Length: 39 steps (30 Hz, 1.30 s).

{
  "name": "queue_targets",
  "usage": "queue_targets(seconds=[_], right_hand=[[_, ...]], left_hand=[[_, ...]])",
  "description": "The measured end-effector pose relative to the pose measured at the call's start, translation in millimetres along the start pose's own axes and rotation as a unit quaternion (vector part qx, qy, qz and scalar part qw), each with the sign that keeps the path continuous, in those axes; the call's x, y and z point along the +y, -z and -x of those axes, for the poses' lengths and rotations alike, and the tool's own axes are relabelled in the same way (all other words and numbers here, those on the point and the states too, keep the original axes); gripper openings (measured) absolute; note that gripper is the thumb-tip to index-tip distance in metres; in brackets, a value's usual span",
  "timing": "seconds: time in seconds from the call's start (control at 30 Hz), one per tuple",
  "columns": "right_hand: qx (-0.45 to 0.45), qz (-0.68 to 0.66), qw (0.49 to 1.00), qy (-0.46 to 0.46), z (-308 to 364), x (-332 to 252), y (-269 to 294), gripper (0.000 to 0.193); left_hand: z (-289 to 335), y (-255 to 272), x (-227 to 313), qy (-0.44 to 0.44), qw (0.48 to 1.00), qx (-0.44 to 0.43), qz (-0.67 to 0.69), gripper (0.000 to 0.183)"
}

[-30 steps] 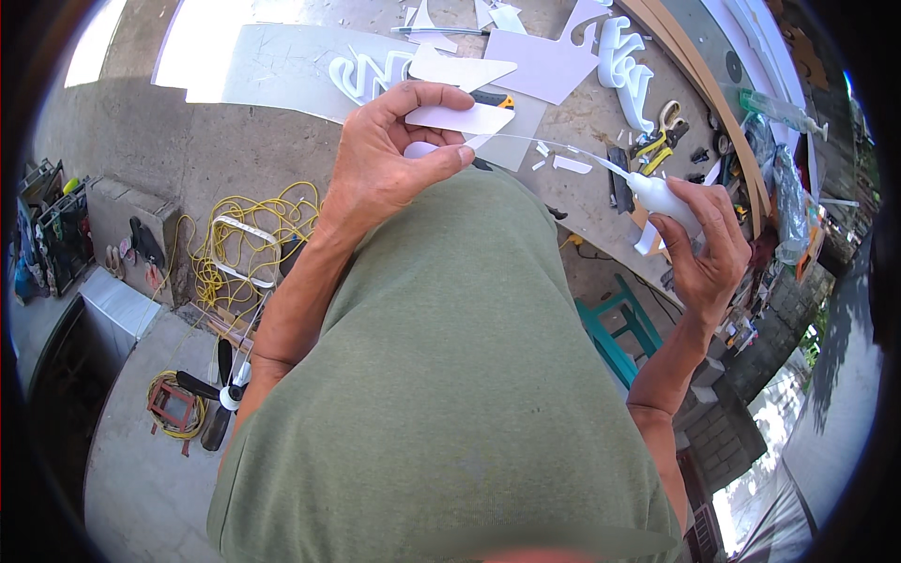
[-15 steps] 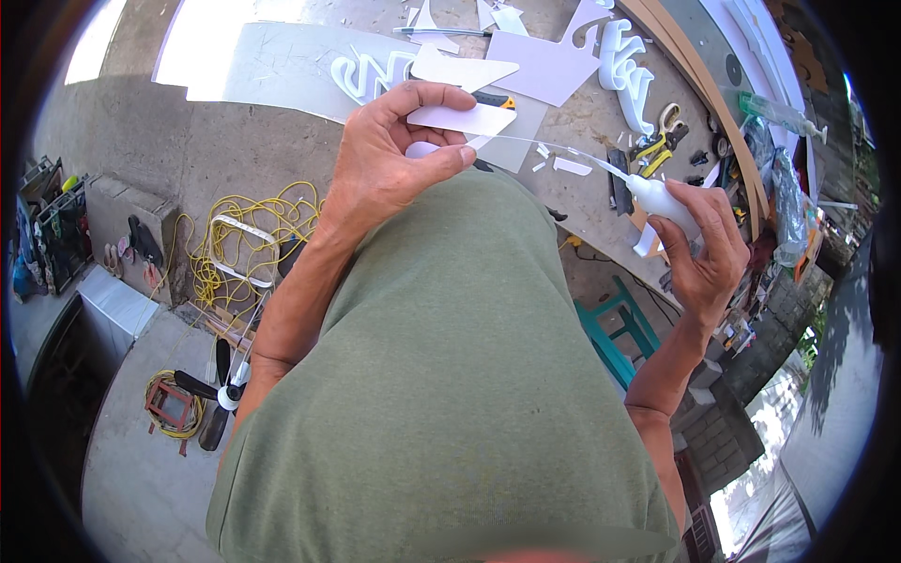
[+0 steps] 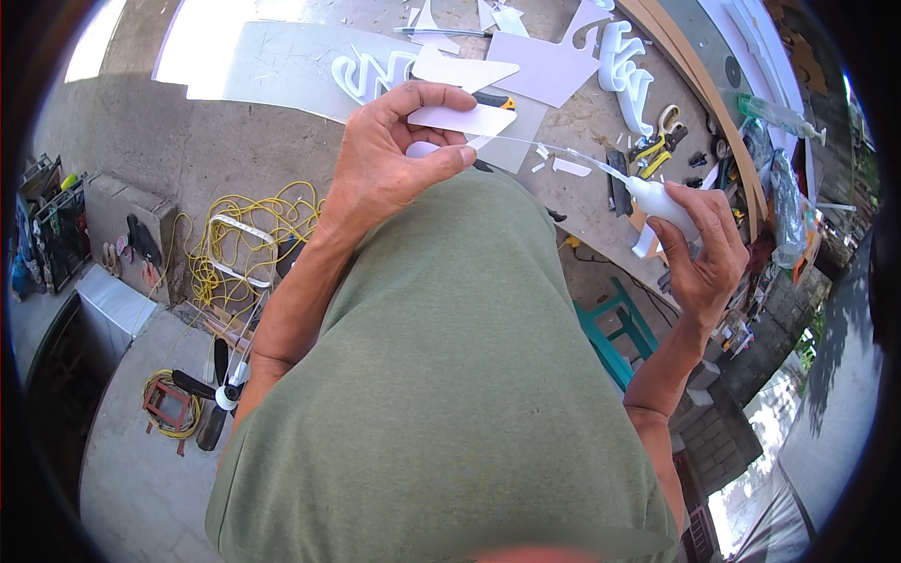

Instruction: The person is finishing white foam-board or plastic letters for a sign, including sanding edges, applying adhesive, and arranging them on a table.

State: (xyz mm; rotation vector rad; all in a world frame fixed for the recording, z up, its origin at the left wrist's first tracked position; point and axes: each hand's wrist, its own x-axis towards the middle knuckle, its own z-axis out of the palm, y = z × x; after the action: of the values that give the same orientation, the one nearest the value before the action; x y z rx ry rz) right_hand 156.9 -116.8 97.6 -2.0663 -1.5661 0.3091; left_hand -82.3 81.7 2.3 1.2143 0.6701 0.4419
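My left hand point(image 3: 399, 141) grips a white cut-out piece point(image 3: 465, 118) with one pointed end, fingers along its top and thumb below. Between the thumb and fingers of my right hand point(image 3: 709, 239) is a small white squeeze bottle point(image 3: 662, 204), its narrow nozzle tilted up toward the left. A fine, clear strand runs from the nozzle tip to the piece in my left hand. Just beyond that piece, another white cut-out point(image 3: 465, 68) lies on the table, and a black-and-yellow cutter point(image 3: 495, 99) shows partly behind it.
White script-shaped letters point(image 3: 627, 75) stand at the back right, near yellow-handled snips point(image 3: 662, 141). A white sheet point(image 3: 544, 66) and scraps lie across the table point(image 3: 582, 202). A teal stool point(image 3: 619, 328) stands below its edge; yellow cord point(image 3: 282, 220) tangles on the floor at left.
Almost nothing differs. Both hands keep their places and grips, and the strand still spans between bottle and piece.
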Motion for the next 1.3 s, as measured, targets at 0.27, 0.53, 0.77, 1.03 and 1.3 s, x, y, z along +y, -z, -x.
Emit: queue_targets(seconds=[0.27, 0.53, 0.77, 1.03, 1.3], right_hand=[[0.007, -0.003, 1.000, -0.001, 2, 2, 0, 0.042], [-0.001, -0.003, 1.000, -0.008, 2, 3, 1, 0.043], [0.001, -0.008, 1.000, -0.014, 4, 4, 0, 0.043], [-0.008, -0.015, 1.000, -0.008, 2, 4, -3, 0.044], [0.025, -0.060, 0.997, -0.036, 4, 12, -9, 0.044]], left_hand=[[-1, 0, 3, 0.001, 1.000, 0.008, 0.006, 0.040], [-1, 3, 2, 0.015, 1.000, 0.003, 0.017, 0.042], [-1, 4, 2, 0.013, 1.000, 0.001, 0.008, 0.042], [-1, 3, 2, 0.019, 1.000, 0.002, 0.019, 0.042], [-1, 3, 1, 0.007, 1.000, -0.002, 0.014, 0.041]])
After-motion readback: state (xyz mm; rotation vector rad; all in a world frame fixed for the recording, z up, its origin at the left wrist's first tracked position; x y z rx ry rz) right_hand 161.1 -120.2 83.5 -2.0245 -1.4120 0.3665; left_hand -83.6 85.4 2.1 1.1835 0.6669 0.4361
